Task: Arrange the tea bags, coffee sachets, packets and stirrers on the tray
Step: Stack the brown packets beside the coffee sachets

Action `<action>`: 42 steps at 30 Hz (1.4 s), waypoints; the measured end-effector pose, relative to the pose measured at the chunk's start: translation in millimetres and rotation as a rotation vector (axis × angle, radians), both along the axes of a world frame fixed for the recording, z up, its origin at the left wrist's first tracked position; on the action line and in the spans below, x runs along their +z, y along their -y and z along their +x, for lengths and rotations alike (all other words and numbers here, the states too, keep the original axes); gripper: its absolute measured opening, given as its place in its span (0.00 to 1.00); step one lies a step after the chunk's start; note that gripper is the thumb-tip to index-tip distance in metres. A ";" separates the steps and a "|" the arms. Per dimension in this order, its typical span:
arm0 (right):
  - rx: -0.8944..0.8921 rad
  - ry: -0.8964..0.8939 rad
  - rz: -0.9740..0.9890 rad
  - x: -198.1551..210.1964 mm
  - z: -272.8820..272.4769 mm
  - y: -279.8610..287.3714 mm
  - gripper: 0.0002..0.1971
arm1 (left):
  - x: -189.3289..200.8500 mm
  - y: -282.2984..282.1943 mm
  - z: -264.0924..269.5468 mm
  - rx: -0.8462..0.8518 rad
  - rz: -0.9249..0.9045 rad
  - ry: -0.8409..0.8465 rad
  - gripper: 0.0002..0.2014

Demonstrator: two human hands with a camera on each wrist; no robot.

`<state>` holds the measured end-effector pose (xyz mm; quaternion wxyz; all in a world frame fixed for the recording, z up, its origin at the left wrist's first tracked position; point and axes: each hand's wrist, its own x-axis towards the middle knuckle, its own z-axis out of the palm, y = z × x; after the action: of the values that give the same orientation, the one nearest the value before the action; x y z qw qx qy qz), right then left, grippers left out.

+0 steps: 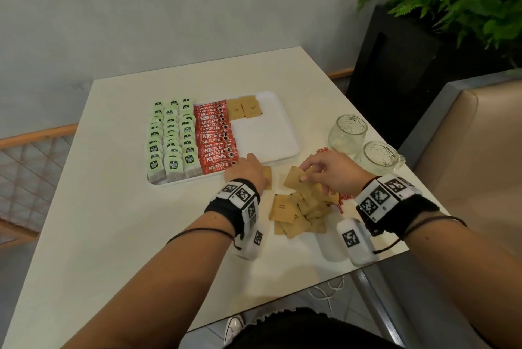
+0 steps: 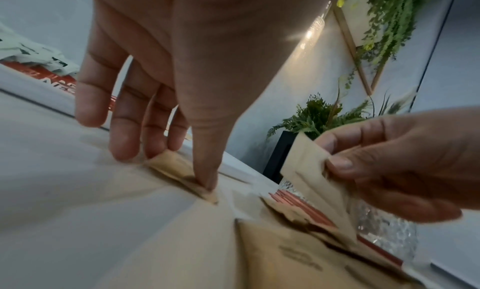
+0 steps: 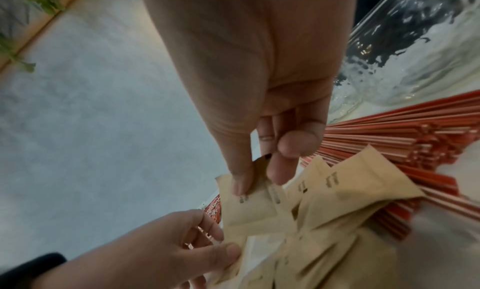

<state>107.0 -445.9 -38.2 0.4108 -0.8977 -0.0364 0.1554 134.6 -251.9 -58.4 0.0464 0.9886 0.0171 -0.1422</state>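
A person stands at a pale table (image 1: 113, 207) and works with both hands near the front edge of a white tray (image 1: 268, 134). On the tray, the green tea bags (image 1: 172, 137) fill the left part in three rows, the red coffee sachets (image 1: 216, 137) lie in one column just beside them, and a few brown packets (image 1: 244, 107) lie at the far side, next to the sachets.

The left hand (image 1: 248, 170) is low on the table, just in front of the tray. Its thumb and fingertips (image 2: 155, 147) pinch one brown packet (image 2: 179, 170) that lies on the table surface. The right hand (image 1: 330, 170) is lifted a little and holds another brown packet (image 1: 295, 177) between thumb and fingers, above a loose pile of packets (image 1: 296, 213) on the table. Red stirrers (image 3: 402, 141) lie under and behind this pile. Two glass jars (image 1: 347, 131) stand to the right of the tray, near a beige seat (image 1: 474, 151).
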 end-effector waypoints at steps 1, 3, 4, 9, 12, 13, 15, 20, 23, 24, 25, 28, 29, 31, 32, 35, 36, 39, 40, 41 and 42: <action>0.012 -0.018 0.017 0.7 -1.8 -0.3 0.09 | 1.2 -1.9 -1.7 0.003 -0.033 -0.024 0.26; 0.041 -0.042 0.045 1.9 -5.7 -1.7 0.09 | 0.1 -6.5 -4.7 0.022 -0.127 -0.097 0.29; 0.062 -0.052 0.046 2.1 -7.6 -2.6 0.10 | -2.5 -9.4 -5.3 0.031 -0.180 -0.123 0.29; 0.191 -0.103 -0.012 11.2 -12.7 -14.6 0.12 | -5.9 -20.5 -10.3 -0.117 -0.383 -0.116 0.13; 0.215 -0.101 -0.009 19.9 -10.3 -27.4 0.10 | 2.4 -25.7 -16.2 -0.137 -0.537 -0.142 0.11; 0.224 -0.099 -0.008 22.1 -9.1 -31.3 0.11 | 6.7 -27.4 -19.1 -0.131 -0.604 -0.183 0.10; 0.248 -0.096 -0.015 25.5 -6.1 -39.3 0.13 | 12.0 -30.3 -25.7 -0.107 -0.738 -0.282 0.10; 0.256 -0.054 0.008 29.4 1.5 -58.9 0.17 | 28.8 -34.9 -39.4 -0.024 -1.001 -0.441 0.10; 0.291 -0.027 -0.022 29.3 1.0 -68.6 0.15 | 27.7 -44.9 -44.6 -0.163 -0.983 -0.474 0.07; 0.299 -0.028 -0.024 29.0 0.2 -71.6 0.15 | 25.8 -48.8 -46.9 -0.208 -0.973 -0.470 0.06; 0.300 -0.036 -0.021 28.4 -0.5 -73.9 0.17 | 23.0 -52.8 -48.9 -0.216 -0.964 -0.465 0.06; 0.341 -0.020 -0.140 22.2 -0.9 -74.7 0.23 | 13.2 -62.8 -52.1 -0.124 -0.933 -0.457 0.06; 0.395 -0.019 -0.241 19.2 -1.0 -73.2 0.25 | 11.1 -65.7 -52.9 -0.095 -0.908 -0.443 0.06; 0.528 -0.060 -0.462 13.6 -1.8 -70.5 0.28 | 6.2 -72.0 -52.4 -0.024 -0.888 -0.398 0.06; 0.572 -0.094 -0.534 10.8 -1.8 -69.8 0.29 | 4.4 -74.4 -51.7 0.012 -0.891 -0.376 0.06; 0.580 -0.144 -0.572 5.3 1.4 -70.6 0.30 | 0.6 -78.0 -48.7 0.081 -0.924 -0.336 0.07; 0.566 -0.138 -0.570 4.0 3.9 -71.3 0.29 | 0.1 -77.6 -47.6 0.091 -0.933 -0.332 0.07; 0.537 -0.116 -0.580 -2.0 13.3 -70.9 0.28 | 1.5 -74.8 -44.6 0.098 -0.942 -0.336 0.07; 0.532 -0.118 -0.577 -4.4 16.5 -70.8 0.27 | 2.4 -73.5 -43.6 0.101 -0.945 -0.343 0.07; 0.530 -0.122 -0.573 -6.9 19.6 -71.0 0.27 | 3.0 -72.3 -42.5 0.103 -0.951 -0.352 0.07; 0.529 -0.121 -0.575 -9.4 22.5 -71.5 0.27 | 3.4 -71.1 -41.5 0.104 -0.955 -0.362 0.08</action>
<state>129.4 -374.4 -47.6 0.0900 -0.9250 -0.1969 0.3123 93.1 -180.9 -55.0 0.4963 0.8145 0.0070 -0.3004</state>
